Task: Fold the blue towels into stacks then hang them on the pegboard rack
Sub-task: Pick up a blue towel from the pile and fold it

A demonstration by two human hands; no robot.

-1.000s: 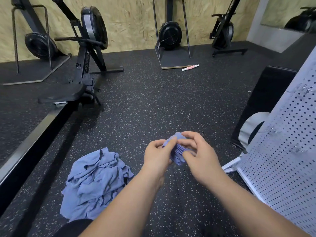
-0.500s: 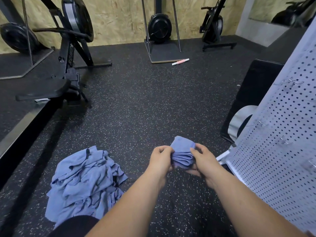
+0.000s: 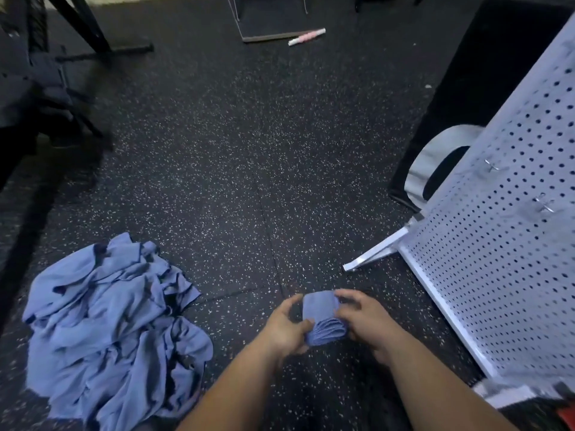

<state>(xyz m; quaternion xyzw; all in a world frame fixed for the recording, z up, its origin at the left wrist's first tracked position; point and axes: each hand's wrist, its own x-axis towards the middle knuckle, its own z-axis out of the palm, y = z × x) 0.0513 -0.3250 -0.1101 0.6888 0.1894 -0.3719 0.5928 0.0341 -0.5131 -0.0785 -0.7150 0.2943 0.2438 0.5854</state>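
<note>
Looking down, what takes up most of the view?

— Black rubber floor [image 3: 249,150] with pale speckles, running from edge to edge.

And the next biggest thing?

— The white pegboard rack [image 3: 497,259], standing at the right, its holed panel slanting across that side. One white foot [image 3: 376,251] juts out onto the floor toward the middle.

What about the left side?

— A loose, crumpled pile of blue towels [image 3: 109,331] lies on the floor at lower left, well apart from the rack. Above it, dark exercise equipment [image 3: 37,88] is blurred in the far left corner.

Anything behind the rack?

— A black pad [image 3: 482,66] at upper right, with a grey curved piece [image 3: 435,150] against it.

Where are the hands?

— Low in the middle, between the pile and the rack. The left hand [image 3: 287,328] has its fingers curled round the left edge of a folded towel [image 3: 322,318]. The right hand [image 3: 364,318] grips the right edge, fingers arched over the top. The stacked folds face the camera. Whether the towel touches the floor, I cannot tell.

And the small things?

— A pink and white stick [image 3: 306,36] lies far off at the top, just beside a flat board [image 3: 273,29]. Small metal hooks [image 3: 543,205] stick out of the panel.
</note>
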